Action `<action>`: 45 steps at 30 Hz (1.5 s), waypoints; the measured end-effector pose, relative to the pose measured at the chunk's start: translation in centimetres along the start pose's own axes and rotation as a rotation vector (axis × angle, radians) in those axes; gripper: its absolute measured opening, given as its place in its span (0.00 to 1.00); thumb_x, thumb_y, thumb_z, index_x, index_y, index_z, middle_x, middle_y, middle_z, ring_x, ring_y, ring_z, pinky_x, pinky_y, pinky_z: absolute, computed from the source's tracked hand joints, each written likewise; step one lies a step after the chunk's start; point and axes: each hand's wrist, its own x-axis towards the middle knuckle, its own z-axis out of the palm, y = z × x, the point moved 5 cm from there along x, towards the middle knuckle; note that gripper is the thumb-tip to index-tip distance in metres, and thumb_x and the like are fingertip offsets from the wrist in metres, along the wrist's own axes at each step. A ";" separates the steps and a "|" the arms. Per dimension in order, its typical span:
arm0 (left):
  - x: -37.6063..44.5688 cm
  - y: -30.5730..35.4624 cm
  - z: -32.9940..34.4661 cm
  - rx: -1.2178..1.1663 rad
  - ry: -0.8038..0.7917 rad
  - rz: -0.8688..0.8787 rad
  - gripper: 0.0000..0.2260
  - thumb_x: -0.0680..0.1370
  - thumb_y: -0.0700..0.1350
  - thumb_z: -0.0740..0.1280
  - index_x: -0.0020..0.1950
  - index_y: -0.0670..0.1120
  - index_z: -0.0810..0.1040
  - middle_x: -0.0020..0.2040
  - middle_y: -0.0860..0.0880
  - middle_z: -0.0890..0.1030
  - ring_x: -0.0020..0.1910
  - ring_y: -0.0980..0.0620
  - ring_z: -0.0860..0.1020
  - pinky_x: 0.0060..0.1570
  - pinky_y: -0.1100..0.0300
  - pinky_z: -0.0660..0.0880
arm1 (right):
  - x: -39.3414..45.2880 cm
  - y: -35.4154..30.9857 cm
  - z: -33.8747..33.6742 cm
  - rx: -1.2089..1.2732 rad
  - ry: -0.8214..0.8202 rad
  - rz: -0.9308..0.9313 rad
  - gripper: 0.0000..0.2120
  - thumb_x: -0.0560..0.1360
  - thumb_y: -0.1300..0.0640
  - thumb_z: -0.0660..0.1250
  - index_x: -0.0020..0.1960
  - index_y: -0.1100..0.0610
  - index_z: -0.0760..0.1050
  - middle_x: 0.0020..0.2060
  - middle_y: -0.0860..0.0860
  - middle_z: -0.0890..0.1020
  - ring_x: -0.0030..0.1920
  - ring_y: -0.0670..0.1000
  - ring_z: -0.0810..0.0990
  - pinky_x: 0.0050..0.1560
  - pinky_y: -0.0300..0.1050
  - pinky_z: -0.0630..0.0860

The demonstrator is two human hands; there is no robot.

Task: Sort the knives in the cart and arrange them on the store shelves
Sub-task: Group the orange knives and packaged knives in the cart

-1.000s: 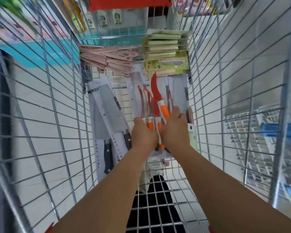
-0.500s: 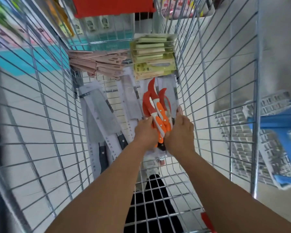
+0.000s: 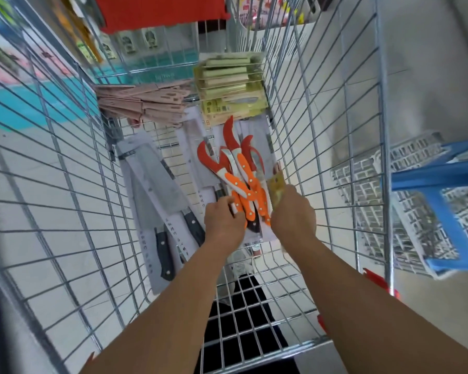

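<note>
Both hands, left hand (image 3: 223,225) and right hand (image 3: 293,215), grip orange-handled knives (image 3: 241,182).

cart (image 3: 319,147) open from above, wire walls closing each side, floor crowded with packaged cleavers (image 3: 157,201), orange knives (image 3: 241,182)

Arms (image 3: 362,314): were left bare, no sleeves seen.
Hands (image 3: 223,222): were left bare.
Trousers (image 3: 243,317): dark, seen through mesh.

No text can be read with certainty. The white cards (image 3: 173,238) under the cleavers in the cart carry columns of dark characters, too blurred to make out. The yellow-green packs (image 3: 227,106) at the cart's far end bear small print, likewise illegible.
</note>
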 end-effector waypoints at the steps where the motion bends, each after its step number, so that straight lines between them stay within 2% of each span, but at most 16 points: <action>1: -0.3 0.4 0.2 -0.034 -0.036 0.003 0.14 0.77 0.47 0.61 0.61 0.47 0.76 0.55 0.43 0.78 0.51 0.43 0.79 0.54 0.47 0.77 | -0.4 -0.6 -0.5 0.092 0.026 -0.037 0.10 0.77 0.63 0.58 0.57 0.57 0.69 0.45 0.53 0.79 0.44 0.56 0.77 0.40 0.43 0.67; 4: -1.4 1.5 0.6 -0.204 -0.169 -0.060 0.10 0.80 0.50 0.60 0.57 0.49 0.77 0.54 0.45 0.81 0.50 0.44 0.80 0.54 0.49 0.77 | -1.5 -2.6 -0.7 0.288 0.005 -0.137 0.11 0.76 0.62 0.62 0.58 0.56 0.71 0.40 0.50 0.78 0.41 0.54 0.78 0.39 0.41 0.69; 7: -1.2 1.4 -0.7 -0.353 -0.063 -0.168 0.05 0.79 0.45 0.63 0.52 0.48 0.78 0.49 0.46 0.82 0.43 0.47 0.80 0.43 0.55 0.77 | -1.3 -3.0 0.7 0.397 -0.025 -0.119 0.19 0.77 0.63 0.58 0.67 0.55 0.69 0.53 0.53 0.80 0.53 0.56 0.78 0.50 0.45 0.73; 9: -0.9 1.0 -1.9 -0.331 0.008 -0.178 0.06 0.79 0.42 0.62 0.53 0.47 0.77 0.46 0.49 0.81 0.42 0.48 0.79 0.39 0.57 0.77 | 0.0 -2.0 1.8 0.367 -0.029 -0.049 0.25 0.75 0.65 0.55 0.72 0.55 0.63 0.63 0.55 0.74 0.63 0.57 0.73 0.61 0.51 0.72; 11: -0.5 0.4 -2.5 -0.322 0.032 -0.184 0.08 0.79 0.41 0.60 0.54 0.45 0.78 0.46 0.50 0.80 0.46 0.46 0.80 0.46 0.53 0.79 | 1.3 -0.7 3.1 0.223 -0.084 0.029 0.32 0.74 0.66 0.58 0.76 0.58 0.53 0.72 0.56 0.63 0.72 0.57 0.62 0.71 0.54 0.62; 13: -0.3 -0.3 -2.6 -0.334 0.018 -0.202 0.08 0.80 0.40 0.60 0.53 0.47 0.77 0.48 0.50 0.81 0.49 0.47 0.81 0.52 0.49 0.79 | 1.8 -0.1 4.2 0.117 -0.132 0.062 0.36 0.74 0.65 0.61 0.77 0.60 0.47 0.75 0.57 0.55 0.75 0.58 0.55 0.74 0.53 0.56; 19: -0.4 -1.8 -2.7 -0.362 0.021 -0.252 0.09 0.80 0.40 0.60 0.57 0.47 0.76 0.48 0.50 0.81 0.50 0.45 0.81 0.52 0.47 0.79 | 2.3 0.5 5.5 0.058 -0.085 0.065 0.35 0.73 0.62 0.65 0.75 0.61 0.51 0.71 0.59 0.59 0.70 0.59 0.60 0.70 0.49 0.59; 24: -0.4 -1.9 -3.1 -0.346 0.045 -0.250 0.08 0.80 0.40 0.60 0.56 0.49 0.75 0.45 0.51 0.79 0.39 0.52 0.78 0.36 0.60 0.75 | 3.2 0.7 5.2 0.057 -0.087 0.104 0.29 0.75 0.62 0.64 0.72 0.60 0.56 0.68 0.61 0.65 0.66 0.61 0.66 0.67 0.51 0.64; 27: -0.3 -1.9 -3.2 -0.341 0.050 -0.256 0.08 0.80 0.40 0.60 0.55 0.50 0.74 0.46 0.50 0.78 0.37 0.53 0.76 0.34 0.61 0.74 | 3.6 0.3 5.0 -0.015 -0.045 0.076 0.22 0.75 0.62 0.61 0.67 0.62 0.61 0.64 0.61 0.70 0.64 0.60 0.69 0.66 0.49 0.63; 29: -0.3 -2.0 -3.2 -0.344 0.047 -0.267 0.09 0.80 0.40 0.60 0.57 0.49 0.75 0.49 0.49 0.79 0.40 0.52 0.78 0.36 0.61 0.75 | 3.9 0.4 5.2 0.015 -0.030 0.085 0.20 0.77 0.60 0.60 0.67 0.63 0.62 0.64 0.61 0.69 0.64 0.60 0.68 0.66 0.49 0.64; 32: -0.4 -2.1 -3.0 -0.345 0.031 -0.283 0.11 0.80 0.40 0.60 0.61 0.47 0.76 0.54 0.48 0.79 0.49 0.48 0.79 0.46 0.56 0.77 | 4.1 0.3 5.8 0.056 -0.002 0.066 0.20 0.78 0.57 0.59 0.67 0.61 0.62 0.64 0.61 0.69 0.62 0.59 0.68 0.62 0.50 0.65; 35: -0.2 -2.3 -3.0 -0.341 0.031 -0.298 0.09 0.80 0.40 0.61 0.57 0.49 0.75 0.55 0.48 0.80 0.51 0.47 0.80 0.53 0.51 0.78 | 4.3 0.3 6.1 0.073 0.011 0.059 0.25 0.78 0.52 0.60 0.71 0.60 0.58 0.64 0.61 0.69 0.62 0.60 0.68 0.63 0.52 0.64; 37: -0.2 -2.3 -3.0 -0.350 0.030 -0.303 0.08 0.80 0.40 0.61 0.55 0.50 0.75 0.54 0.48 0.80 0.51 0.47 0.80 0.54 0.50 0.78 | 4.4 0.2 5.9 0.013 0.018 0.063 0.26 0.78 0.48 0.60 0.70 0.62 0.59 0.61 0.61 0.72 0.62 0.60 0.69 0.64 0.52 0.65; 40: -0.4 -2.3 -2.9 -0.363 0.016 -0.307 0.10 0.80 0.40 0.60 0.59 0.47 0.76 0.54 0.47 0.80 0.51 0.47 0.80 0.51 0.52 0.79 | 4.3 0.2 5.9 -0.118 0.006 0.048 0.30 0.79 0.49 0.58 0.76 0.59 0.53 0.59 0.60 0.73 0.62 0.61 0.69 0.64 0.53 0.64; 42: -0.4 -2.4 -2.8 -0.375 0.004 -0.317 0.11 0.80 0.40 0.61 0.61 0.46 0.75 0.56 0.47 0.80 0.52 0.47 0.80 0.51 0.51 0.79 | 4.1 0.3 6.1 -0.043 -0.023 0.064 0.29 0.79 0.47 0.56 0.75 0.58 0.54 0.64 0.62 0.69 0.64 0.62 0.66 0.66 0.53 0.63; 45: -0.3 -2.6 -2.7 -0.385 0.000 -0.330 0.08 0.80 0.39 0.61 0.56 0.49 0.75 0.55 0.48 0.79 0.53 0.47 0.80 0.54 0.50 0.78 | 3.4 0.3 6.1 0.159 -0.042 0.089 0.30 0.79 0.44 0.56 0.76 0.54 0.52 0.65 0.60 0.66 0.64 0.62 0.67 0.64 0.55 0.67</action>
